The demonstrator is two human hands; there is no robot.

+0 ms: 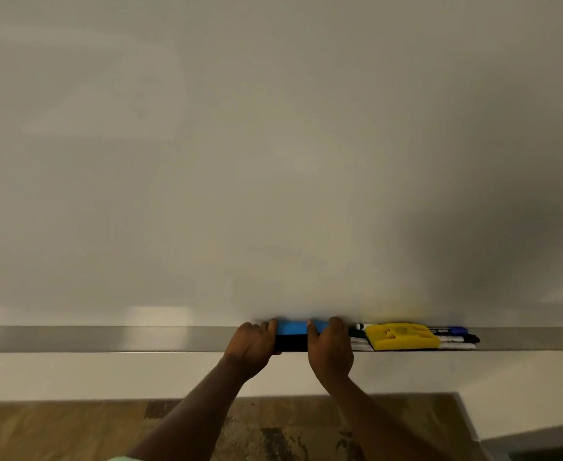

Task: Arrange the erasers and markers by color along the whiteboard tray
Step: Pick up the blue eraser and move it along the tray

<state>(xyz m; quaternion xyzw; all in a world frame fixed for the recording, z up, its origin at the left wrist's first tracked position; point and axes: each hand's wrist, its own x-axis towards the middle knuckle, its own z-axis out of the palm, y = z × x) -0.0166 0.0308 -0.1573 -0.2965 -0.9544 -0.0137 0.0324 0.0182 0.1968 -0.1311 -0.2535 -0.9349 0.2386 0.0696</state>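
Note:
A blue eraser [292,327] with a black felt base lies on the metal whiteboard tray [107,339], near the middle. My left hand [251,347] grips its left end and my right hand [330,351] grips its right end. Just right of my right hand, a yellow eraser [401,336] rests tilted on top of several markers. A blue-capped marker [453,330] and a black-capped marker [471,338] stick out to its right. A green marker [356,333] and a white-bodied one [363,326] show at its left.
The whiteboard [273,144] fills the view above the tray. Below the tray is a pale wall strip [74,374], then a brown patterned floor [57,430]. The tray runs on to both sides of the items.

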